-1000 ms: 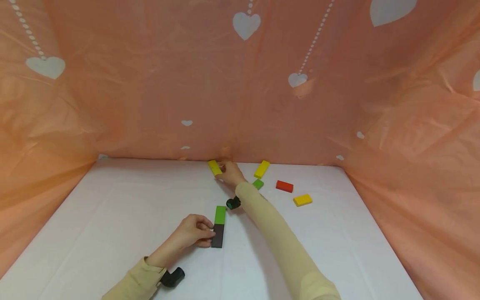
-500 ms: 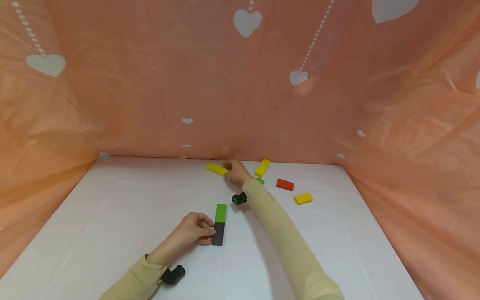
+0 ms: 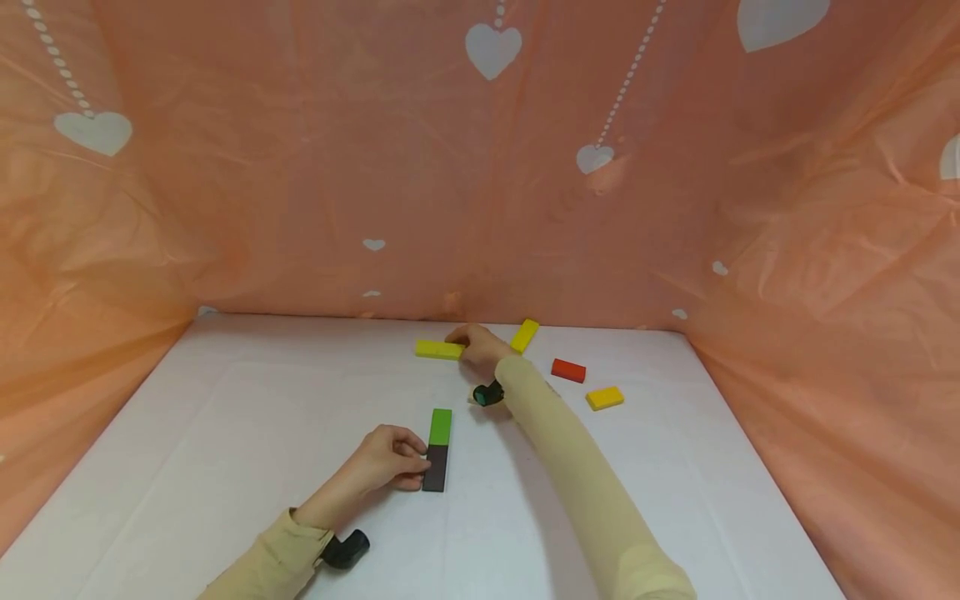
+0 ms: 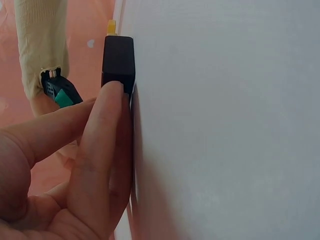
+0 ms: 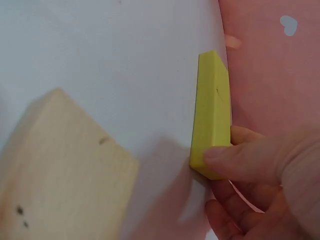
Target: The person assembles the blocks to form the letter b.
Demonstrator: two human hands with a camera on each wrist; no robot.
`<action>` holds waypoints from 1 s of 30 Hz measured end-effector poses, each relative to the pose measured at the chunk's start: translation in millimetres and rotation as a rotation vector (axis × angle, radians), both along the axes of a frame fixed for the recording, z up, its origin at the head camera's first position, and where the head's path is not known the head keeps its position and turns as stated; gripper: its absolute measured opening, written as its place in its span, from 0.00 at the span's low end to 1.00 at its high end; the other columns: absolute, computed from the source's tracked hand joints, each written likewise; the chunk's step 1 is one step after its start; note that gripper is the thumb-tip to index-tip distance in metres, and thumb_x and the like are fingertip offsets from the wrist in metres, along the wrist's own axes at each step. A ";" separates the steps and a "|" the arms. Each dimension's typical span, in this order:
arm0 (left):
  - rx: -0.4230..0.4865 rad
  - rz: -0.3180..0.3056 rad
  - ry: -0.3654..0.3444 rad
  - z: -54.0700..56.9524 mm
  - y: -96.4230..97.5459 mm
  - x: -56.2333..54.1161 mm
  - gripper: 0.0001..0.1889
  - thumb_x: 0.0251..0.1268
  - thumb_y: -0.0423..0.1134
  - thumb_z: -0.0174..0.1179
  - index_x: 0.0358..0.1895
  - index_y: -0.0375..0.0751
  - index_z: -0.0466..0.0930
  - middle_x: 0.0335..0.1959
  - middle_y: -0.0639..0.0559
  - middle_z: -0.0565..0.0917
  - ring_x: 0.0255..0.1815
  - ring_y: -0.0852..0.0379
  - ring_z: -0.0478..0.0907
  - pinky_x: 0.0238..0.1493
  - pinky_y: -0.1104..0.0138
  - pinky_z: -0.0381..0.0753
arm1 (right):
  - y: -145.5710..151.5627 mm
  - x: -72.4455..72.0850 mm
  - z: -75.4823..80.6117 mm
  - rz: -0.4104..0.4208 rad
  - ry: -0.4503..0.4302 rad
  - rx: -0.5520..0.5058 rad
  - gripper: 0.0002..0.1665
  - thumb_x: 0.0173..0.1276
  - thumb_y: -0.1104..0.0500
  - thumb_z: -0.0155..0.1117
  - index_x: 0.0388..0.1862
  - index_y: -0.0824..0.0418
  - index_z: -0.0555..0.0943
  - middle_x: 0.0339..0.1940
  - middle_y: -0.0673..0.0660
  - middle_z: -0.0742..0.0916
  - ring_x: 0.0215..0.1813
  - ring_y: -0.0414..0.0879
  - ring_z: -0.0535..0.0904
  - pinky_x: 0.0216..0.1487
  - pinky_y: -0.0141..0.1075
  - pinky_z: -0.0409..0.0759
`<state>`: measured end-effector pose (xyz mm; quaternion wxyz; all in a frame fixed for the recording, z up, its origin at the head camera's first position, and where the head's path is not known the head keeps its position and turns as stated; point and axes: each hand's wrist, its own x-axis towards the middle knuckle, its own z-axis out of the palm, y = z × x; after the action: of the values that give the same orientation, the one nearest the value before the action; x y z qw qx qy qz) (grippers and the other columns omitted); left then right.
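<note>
My right hand (image 3: 483,348) pinches a long yellow block (image 3: 437,350) by its right end near the back of the table. In the right wrist view the thumb lies on the near end of the yellow block (image 5: 207,115), with the other fingers behind and below. Closer to me, a dark brown or black block (image 3: 436,469) lies end to end with a green block (image 3: 441,427) in one line. At the left side of the dark block (image 4: 118,57) rests my left hand (image 3: 390,458), its relaxed fingertips against it.
A second yellow block (image 3: 525,335), a red block (image 3: 568,371) and a shorter yellow block (image 3: 604,398) lie right of the right forearm. Plain wood (image 5: 75,170) looms close in the right wrist view. An orange curtain (image 3: 337,183) stands behind the white table (image 3: 225,433).
My right hand has moved slightly right, swinging the held yellow block from a steep slant to nearly crosswise. The green block beside the forearm is now hidden. My left hand stays put.
</note>
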<state>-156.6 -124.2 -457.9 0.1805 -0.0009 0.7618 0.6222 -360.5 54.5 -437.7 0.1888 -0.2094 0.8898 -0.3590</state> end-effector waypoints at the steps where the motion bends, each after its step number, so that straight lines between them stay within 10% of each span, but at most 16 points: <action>1: -0.002 -0.001 0.001 -0.2 -0.3 -0.1 0.11 0.56 0.22 0.64 0.41 0.23 0.76 0.27 0.44 0.80 0.22 0.57 0.80 0.28 0.62 0.87 | 0.4 0.3 0.5 0.001 -0.006 0.005 0.28 0.59 0.77 0.56 0.58 0.62 0.79 0.59 0.56 0.78 0.58 0.48 0.72 0.63 0.39 0.73; 12: 0.005 -0.004 0.012 -0.3 -0.1 0.2 0.10 0.55 0.22 0.64 0.41 0.23 0.76 0.27 0.45 0.80 0.22 0.57 0.80 0.29 0.62 0.87 | 4.3 0.1 -1.0 0.003 -0.062 -0.018 0.27 0.58 0.77 0.60 0.56 0.61 0.79 0.53 0.57 0.80 0.50 0.49 0.74 0.49 0.34 0.79; 30: 0.010 -0.028 0.014 2.3 -1.7 1.8 0.11 0.57 0.23 0.64 0.42 0.22 0.76 0.28 0.45 0.80 0.23 0.57 0.81 0.30 0.63 0.87 | 17.5 8.1 5.6 -0.001 0.032 -0.133 0.17 0.65 0.64 0.63 0.53 0.56 0.81 0.53 0.53 0.80 0.52 0.48 0.75 0.57 0.38 0.77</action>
<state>-154.8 -125.8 -455.6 0.1836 0.0151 0.7598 0.6235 -352.5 72.0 -432.2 0.1598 -0.2268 0.8670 -0.4140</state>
